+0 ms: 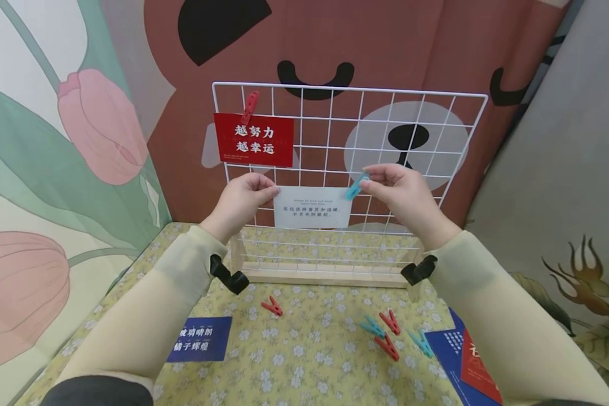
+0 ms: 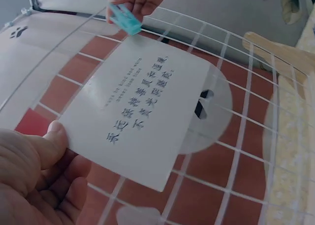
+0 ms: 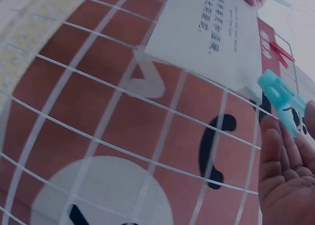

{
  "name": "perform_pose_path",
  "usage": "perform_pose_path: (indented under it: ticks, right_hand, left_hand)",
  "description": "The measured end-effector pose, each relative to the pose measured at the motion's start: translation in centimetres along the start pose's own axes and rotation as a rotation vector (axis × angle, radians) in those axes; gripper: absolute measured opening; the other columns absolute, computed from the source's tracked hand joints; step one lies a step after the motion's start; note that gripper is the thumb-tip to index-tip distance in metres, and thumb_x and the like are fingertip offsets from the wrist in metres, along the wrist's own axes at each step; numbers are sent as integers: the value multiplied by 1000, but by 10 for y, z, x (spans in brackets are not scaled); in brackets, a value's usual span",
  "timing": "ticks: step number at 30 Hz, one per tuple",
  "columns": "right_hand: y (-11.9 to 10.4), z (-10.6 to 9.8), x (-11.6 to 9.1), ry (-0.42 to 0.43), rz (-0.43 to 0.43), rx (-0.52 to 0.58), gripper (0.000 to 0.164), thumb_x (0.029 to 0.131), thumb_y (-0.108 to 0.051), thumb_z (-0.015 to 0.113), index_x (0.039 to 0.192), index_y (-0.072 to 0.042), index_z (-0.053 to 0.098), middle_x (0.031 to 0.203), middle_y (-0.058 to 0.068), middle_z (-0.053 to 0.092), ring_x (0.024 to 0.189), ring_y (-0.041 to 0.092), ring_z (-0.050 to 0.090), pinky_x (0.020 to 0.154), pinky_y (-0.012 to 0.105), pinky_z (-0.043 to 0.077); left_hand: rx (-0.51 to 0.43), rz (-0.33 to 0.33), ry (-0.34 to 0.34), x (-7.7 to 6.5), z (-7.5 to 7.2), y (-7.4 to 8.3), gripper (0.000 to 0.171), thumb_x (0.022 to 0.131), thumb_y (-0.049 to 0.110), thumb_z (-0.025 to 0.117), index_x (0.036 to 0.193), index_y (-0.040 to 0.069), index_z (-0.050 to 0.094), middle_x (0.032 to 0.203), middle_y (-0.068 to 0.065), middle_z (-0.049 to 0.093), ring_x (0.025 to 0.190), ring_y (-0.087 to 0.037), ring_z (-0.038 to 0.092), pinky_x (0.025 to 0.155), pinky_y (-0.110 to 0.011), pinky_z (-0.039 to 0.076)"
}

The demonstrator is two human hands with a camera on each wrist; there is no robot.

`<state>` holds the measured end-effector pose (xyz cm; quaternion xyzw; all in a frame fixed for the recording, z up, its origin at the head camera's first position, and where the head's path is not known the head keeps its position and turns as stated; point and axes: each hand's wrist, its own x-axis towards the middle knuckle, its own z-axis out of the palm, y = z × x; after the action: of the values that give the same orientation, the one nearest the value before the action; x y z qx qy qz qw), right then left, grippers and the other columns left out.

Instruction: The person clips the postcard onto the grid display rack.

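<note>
A white card [image 1: 312, 207] with printed lines of text is held up in front of the white wire grid [image 1: 391, 135]. My left hand [image 1: 246, 202] pinches its upper left corner between thumb and fingers. In my right hand [image 1: 403, 194] a light blue clothespin [image 1: 356, 186] is pinched, its tip at the card's upper right corner. The left wrist view shows the clothespin [image 2: 126, 20] overlapping the card's edge [image 2: 130, 102]. Above and left, a red card [image 1: 254, 140] hangs on the grid under a red clothespin [image 1: 250, 107].
The grid stands on a wooden base [image 1: 325, 276] on a flowered tablecloth [image 1: 284, 361]. Several red and blue clothespins [image 1: 387, 347] lie in front. A blue card [image 1: 203, 339] lies left; blue and red cards [image 1: 477, 366] lie right, partly under the right forearm. A printed curtain [image 1: 304, 34] hangs behind.
</note>
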<state>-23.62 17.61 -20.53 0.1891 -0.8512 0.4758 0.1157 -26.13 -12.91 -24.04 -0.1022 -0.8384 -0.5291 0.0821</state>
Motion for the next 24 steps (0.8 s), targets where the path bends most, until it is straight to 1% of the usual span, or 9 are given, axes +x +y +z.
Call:
perform_pose_path:
  ticks: [3,4,6,9,11,14,17,19,24]
  right_hand:
    - [-11,-4,10,44,-38,51,42,93,-32,63,128,-9,60,109,4,62,101,14,59,86,24,48]
    - [-14,-5,13,58,-56,73,40,94,-30,64,127,-8,60,108,4,63,101,15,59,87,24,48]
    - [-21,-8,19,88,-82,101,38,93,-28,64,125,-6,62,104,2,64,99,14,60,86,23,47]
    - [-31,-11,27,117,-108,158,36,93,-23,66,123,-4,62,101,1,65,97,14,61,86,21,47]
    - [-38,-12,32,138,-119,166,35,92,-22,67,121,-4,63,99,0,65,94,13,60,84,20,48]
    - [-45,-14,40,163,-147,189,34,92,-20,67,120,-2,63,98,1,64,92,13,59,82,20,47]
    - [-51,-15,47,187,-168,174,34,92,-20,67,121,-3,63,100,2,64,92,14,59,81,21,47]
    - [-54,-15,52,201,-163,156,35,92,-22,67,122,-4,62,101,1,63,94,14,58,80,21,46]
    - [-58,-14,67,239,-178,111,34,92,-22,67,122,-6,63,102,1,63,94,12,58,80,21,45]
  left_hand:
    - [-63,9,41,8,0,15,19,93,30,65,99,12,66,101,-3,67,99,-26,58,86,-41,47]
    - [-75,11,57,10,0,20,19,93,30,65,100,12,66,101,-2,67,99,-26,58,86,-41,48]
    - [-80,23,86,15,0,29,21,92,32,65,101,14,66,100,-2,66,100,-26,58,84,-38,49]
    - [-67,56,128,21,0,41,21,92,34,65,101,15,65,99,-1,65,97,-25,57,75,-33,48]
    - [-61,74,154,26,0,49,21,93,34,64,101,15,65,98,-1,65,96,-25,58,71,-31,48]
    - [-72,89,188,32,0,58,21,93,34,64,102,14,65,98,-1,65,95,-23,58,72,-30,49]
    - [-83,91,219,38,0,65,22,92,34,65,103,15,65,99,0,66,94,-20,59,78,-32,51]
    - [-94,96,238,41,1,68,22,92,33,66,103,15,66,99,0,67,93,-17,60,81,-34,52]
    - [-122,110,285,46,5,72,22,91,33,66,103,15,69,99,0,68,93,-15,62,82,-32,52]
